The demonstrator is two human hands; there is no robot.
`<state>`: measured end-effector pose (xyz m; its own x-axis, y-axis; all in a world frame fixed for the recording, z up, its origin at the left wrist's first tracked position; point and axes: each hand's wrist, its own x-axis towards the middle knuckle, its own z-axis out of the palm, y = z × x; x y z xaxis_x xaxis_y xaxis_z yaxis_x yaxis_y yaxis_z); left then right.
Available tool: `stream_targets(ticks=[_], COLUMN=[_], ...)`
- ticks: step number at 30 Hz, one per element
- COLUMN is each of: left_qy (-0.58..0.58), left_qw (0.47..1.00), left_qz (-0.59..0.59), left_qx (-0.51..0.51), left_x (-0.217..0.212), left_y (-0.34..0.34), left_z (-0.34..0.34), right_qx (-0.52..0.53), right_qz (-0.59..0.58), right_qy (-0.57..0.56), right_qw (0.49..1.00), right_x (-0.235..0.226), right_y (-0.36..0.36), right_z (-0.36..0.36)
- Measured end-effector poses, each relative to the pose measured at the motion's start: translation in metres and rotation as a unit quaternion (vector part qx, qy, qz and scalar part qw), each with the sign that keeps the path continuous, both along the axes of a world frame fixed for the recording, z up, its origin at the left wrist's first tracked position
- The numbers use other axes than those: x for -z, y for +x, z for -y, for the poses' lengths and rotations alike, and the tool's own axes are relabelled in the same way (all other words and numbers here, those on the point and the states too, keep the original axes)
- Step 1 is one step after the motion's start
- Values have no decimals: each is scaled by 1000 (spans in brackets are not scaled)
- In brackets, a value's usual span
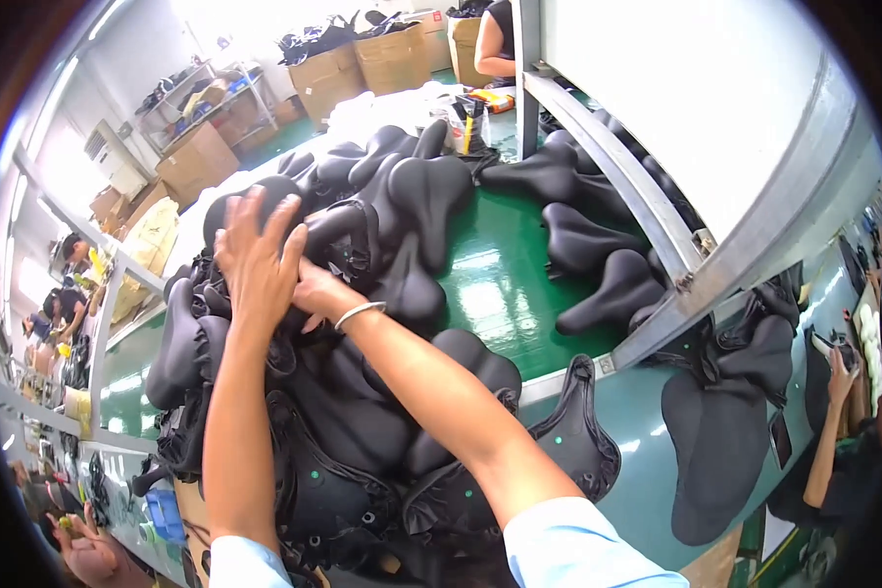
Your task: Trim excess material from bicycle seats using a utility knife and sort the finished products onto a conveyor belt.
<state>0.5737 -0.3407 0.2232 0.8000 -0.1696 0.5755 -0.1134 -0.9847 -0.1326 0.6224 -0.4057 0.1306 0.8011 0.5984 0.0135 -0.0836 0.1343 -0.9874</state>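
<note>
A pile of black bicycle saddles [367, 421] lies in front of me, some with smooth tops up, others with undersides and gathered cover edges showing. My left hand [255, 257] is open over the left of the pile, fingers spread across a rounded black saddle [227, 208]; whether it presses on it I cannot tell. Just to its right, partly behind its thumb, is my right hand [316, 292], with a pale bracelet at the wrist. Its fingers are mostly hidden among the saddles. Beside it lies an upturned saddle [351, 235] with a wrinkled cover edge.
A metal frame [647, 220] rises at the right of the green tabletop [505, 265], with more saddles [588, 240] around it. Flat black pieces [720, 441] hang over the front edge. Cardboard boxes [328, 83] stand at the back. Other people work at left, right and far side.
</note>
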Motion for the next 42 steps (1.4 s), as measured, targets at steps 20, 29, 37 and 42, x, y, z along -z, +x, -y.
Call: stream_targets(ticks=[20, 29, 37, 42], left_qy=[-713, -556, -583, -417], left_qw=[557, 810, 783, 847], left_qz=[-424, -171, -185, -306], left_qx=[-39, 78, 111, -123], left_x=[240, 121, -93, -97], left_y=[118, 131, -14, -126], left_z=[290, 167, -84, -149], right_qx=[693, 436, 17, 401], right_qz=[-169, -200, 144, 148], right_qy=[-49, 63, -191, -156], right_qw=[700, 875, 971, 890], right_x=[207, 140, 23, 13], right_y=[-39, -66, -187, -208], right_z=[299, 287, 198, 298])
